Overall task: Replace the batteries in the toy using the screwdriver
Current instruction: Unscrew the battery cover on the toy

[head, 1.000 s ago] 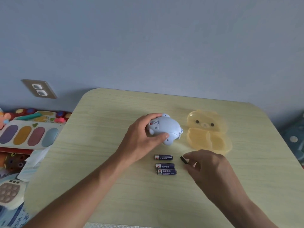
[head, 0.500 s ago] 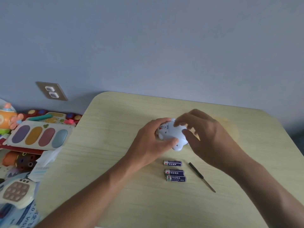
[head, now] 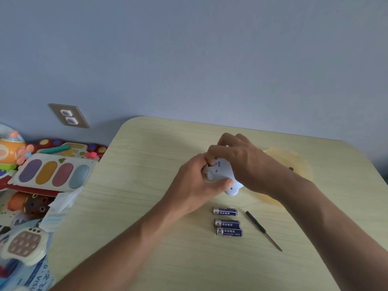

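The left hand (head: 195, 185) clamps the blue toy (head: 220, 175) above the table (head: 147, 185), its fingers closed round it to steady the underside. The right hand (head: 237, 158) pinches at the battery compartment, apparently working it open, while three batteries (head: 227, 224) and the screwdriver (head: 263, 230) lie close by within reach.

Both hands hold the pale blue toy (head: 220, 172) above the table (head: 147, 164). The left hand (head: 197, 185) grips it from the left, thumb across its front; the right hand (head: 241, 162) curls over its top, fingers (head: 212, 152) bent onto it. Three batteries (head: 227, 224) lie near the person, the black screwdriver (head: 263, 229) just right of them. A yellow bear-shaped case (head: 298, 164) lies behind the right wrist.
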Tool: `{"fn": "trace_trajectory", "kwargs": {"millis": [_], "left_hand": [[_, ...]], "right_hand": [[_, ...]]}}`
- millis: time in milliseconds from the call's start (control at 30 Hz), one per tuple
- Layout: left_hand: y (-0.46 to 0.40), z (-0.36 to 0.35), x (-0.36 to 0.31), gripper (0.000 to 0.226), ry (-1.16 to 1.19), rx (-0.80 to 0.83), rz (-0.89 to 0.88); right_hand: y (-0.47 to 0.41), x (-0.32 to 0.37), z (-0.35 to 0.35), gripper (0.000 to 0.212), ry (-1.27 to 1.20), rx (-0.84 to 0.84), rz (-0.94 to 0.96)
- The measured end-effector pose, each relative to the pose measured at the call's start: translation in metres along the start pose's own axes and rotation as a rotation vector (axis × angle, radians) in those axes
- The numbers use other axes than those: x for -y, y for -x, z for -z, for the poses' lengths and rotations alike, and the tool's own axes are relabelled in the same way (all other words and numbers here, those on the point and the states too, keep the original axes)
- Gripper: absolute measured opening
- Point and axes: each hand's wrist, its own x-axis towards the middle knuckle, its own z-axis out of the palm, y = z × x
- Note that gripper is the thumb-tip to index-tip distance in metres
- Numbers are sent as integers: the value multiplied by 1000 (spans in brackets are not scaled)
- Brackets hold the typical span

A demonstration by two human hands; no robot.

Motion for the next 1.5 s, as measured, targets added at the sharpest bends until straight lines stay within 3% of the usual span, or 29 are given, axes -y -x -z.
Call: {"fn": "trace_trajectory", "kwargs": {"millis": [167,467,1233,1367,1500], "left_hand": [[-1,1,2,34,11,15,-7],[-1,0,2,33,-6,6,-5],[4,-1,-10,36,-15,23,21],[3,0,-7,38,-19,29,7],[2,-1,-5,36,-22,29,-31]], "right_hand": [[-1,-9,-1,52,-8,-21,11],[2,-9,-2,65,-61,27,-21],[0,2,13,64,152,209,54],[-2,1,12,58,158,195,72],[1,-2,10,44,46,76,124]]}}
